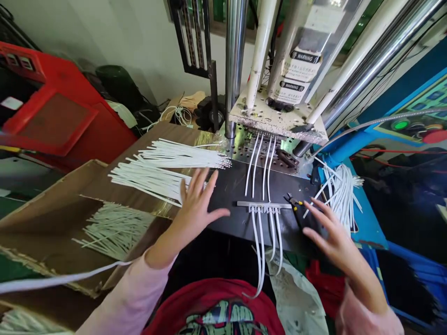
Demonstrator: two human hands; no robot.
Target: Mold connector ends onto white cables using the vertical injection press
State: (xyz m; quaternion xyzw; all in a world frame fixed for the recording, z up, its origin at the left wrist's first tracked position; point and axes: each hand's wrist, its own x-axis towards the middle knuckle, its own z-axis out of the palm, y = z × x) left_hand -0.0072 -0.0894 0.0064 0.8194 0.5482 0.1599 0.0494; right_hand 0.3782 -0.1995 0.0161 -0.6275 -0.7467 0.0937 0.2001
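Note:
My left hand lies spread on the edge of a black metal work plate, beside a loose bundle of white plastic strips on brown cardboard. It holds nothing. My right hand hangs open near the plate's right side, just past small yellow-handled pliers. A short grey bar lies across the plate with several white strips running through it, their lower ends hanging over the plate's near edge. Another white strip bundle lies to the right.
A press head with warning labels stands on chrome columns above a perforated steel plate. A cardboard box holding more strips is at left, a red machine beyond it, and a blue frame at right.

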